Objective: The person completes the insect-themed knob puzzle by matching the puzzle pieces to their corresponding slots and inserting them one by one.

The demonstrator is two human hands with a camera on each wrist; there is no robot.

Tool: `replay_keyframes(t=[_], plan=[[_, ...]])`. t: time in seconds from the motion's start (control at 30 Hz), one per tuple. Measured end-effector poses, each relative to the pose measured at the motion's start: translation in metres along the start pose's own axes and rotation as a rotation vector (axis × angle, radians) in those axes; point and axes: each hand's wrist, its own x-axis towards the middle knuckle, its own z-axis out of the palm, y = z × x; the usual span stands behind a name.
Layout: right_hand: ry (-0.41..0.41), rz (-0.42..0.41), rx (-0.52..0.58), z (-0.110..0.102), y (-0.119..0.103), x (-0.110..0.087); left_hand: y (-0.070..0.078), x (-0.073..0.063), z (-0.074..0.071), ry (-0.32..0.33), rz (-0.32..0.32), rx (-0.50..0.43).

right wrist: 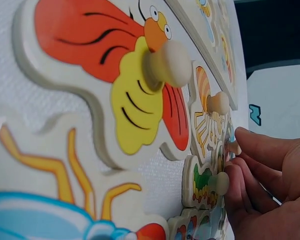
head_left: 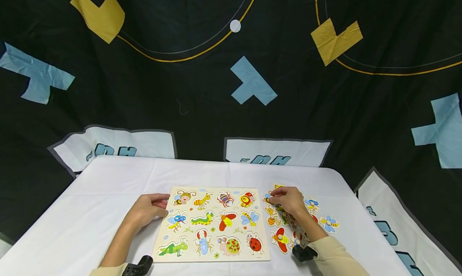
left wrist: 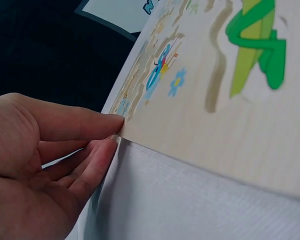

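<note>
A wooden insect puzzle board (head_left: 213,228) lies on the white table, its recesses printed with insects and other small animals. My left hand (head_left: 146,210) is at its left edge; in the left wrist view the thumb and fingers of that hand (left wrist: 55,160) pinch the edge. Right of the board, my right hand (head_left: 288,199) reaches over a cluster of loose knobbed pieces. Its fingertips pinch the wooden knob (right wrist: 234,148) of a bee puzzle piece (head_left: 267,198) with blue wings. The fingers partly cover this piece.
Around the right hand lie a red-winged firefly piece (head_left: 280,240), an orange insect piece (head_left: 272,216), a blue-winged bee piece (head_left: 329,224) and a blue fly piece (head_left: 311,204). Some overlap or hide under the forearm. A black patterned cloth (head_left: 202,119) hangs behind the table.
</note>
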Motion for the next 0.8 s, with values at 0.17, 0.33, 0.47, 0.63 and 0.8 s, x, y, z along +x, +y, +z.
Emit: replay_keyframes(t=[0.17,0.33,0.47,0.63,0.8], plan=[[0.008,-0.014,-0.016,0.0015,-0.0011,0.0003,-0.0019,-0.0022,0.0008,0.010,-0.010,0.005],[0.009,-0.002,-0.017,0.0045,-0.0017,-0.0012,-0.0047,-0.0041,0.0021,0.013,-0.023,0.010],[0.016,-0.014,-0.034,0.0062,-0.0012,-0.0007,-0.0064,-0.0043,0.0021,0.015,-0.026,0.007],[0.020,-0.030,-0.055,0.0059,-0.0011,0.0026,-0.0067,-0.0035,0.0009,0.013,-0.025,0.008],[0.016,-0.012,-0.063,0.0030,0.0009,0.0047,-0.0037,-0.0013,0.0016,0.007,-0.006,-0.010]])
